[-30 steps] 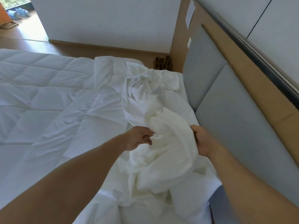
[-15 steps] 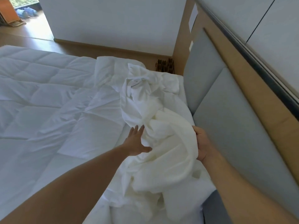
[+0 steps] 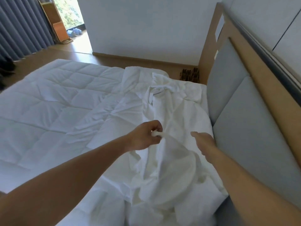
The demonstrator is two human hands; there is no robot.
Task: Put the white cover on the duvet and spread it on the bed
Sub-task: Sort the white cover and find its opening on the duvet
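Pinching a fold of the white cover [image 3: 172,160], crumpled centre-right of frame, with the left hand [image 3: 144,136]; reaching with the right hand [image 3: 203,141] open, fingers straight. Best to find the opening's hem first, then draw it towards the quilted duvet [image 3: 57,103] at left.

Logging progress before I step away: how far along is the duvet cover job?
Done: the quilted duvet lies spread out, uncovered. In hand: the left hand pinches a fold of the white cover, which lies bunched beside the headboard; the right hand reaches toward it, open. Left: get the duvet inside the cover, then spread it.
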